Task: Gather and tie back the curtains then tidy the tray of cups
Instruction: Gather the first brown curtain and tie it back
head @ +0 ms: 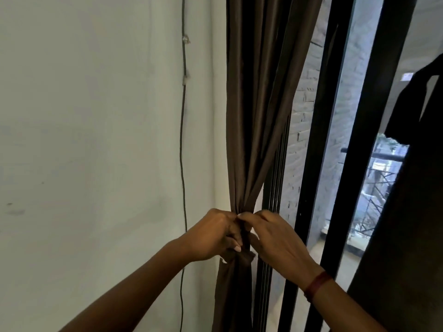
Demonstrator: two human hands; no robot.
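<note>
A person is tying back a brown curtain [251, 116] that is hanging beside a pale wall [96, 140], down which a thin cable [183, 140] is running. The left hand [213, 236] is gripping the gathered cloth at its narrowest point, its fingers [232, 243] curling round the bunch. The right hand [278, 243], wearing a red band [317, 283] at the wrist, is pinching the same bunch from the other side. Just below the hands a knot [242, 257] is forming; whether it is a separate tie or the curtain's own cloth cannot be told. The gathering looks done and the tying appears under way. The tray of cups is not showing, so that part is judged to be left. A black window frame [316, 164] is standing close beside the curtain, and a dark garment [407, 200] is hanging at the far right, neither blocking the hands.
</note>
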